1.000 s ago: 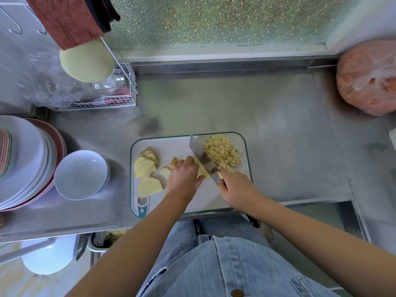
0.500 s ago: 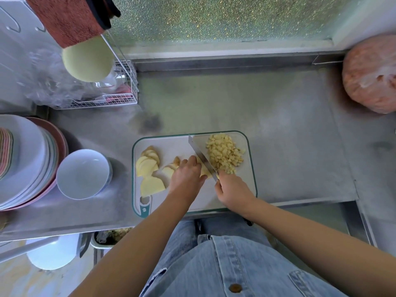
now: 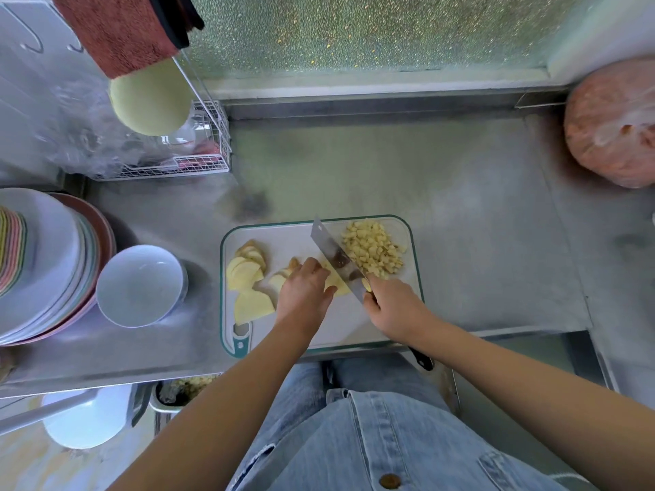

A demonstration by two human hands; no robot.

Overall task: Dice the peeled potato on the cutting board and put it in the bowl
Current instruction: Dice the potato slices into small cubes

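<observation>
While left grip (image 3: 304,288) holds potato (image 3: 337,287), right grip (image 3: 393,306) clasps knife (image 3: 333,255).

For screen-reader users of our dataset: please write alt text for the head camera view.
Seen from above, a person's right hand grips a cleaver cutting potato slices steadied by the left hand on a white cutting board. Diced potato lies right of the blade; an empty white bowl sits left of the board.

Stainless-steel worktop (image 3: 390,171) under soft daylight. Behind the worktop, a frosted, speckled window (image 3: 354,30); at its rear left, a white wire rack (image 3: 212,164); at its left edge, stacked plates (image 3: 46,264).
</observation>
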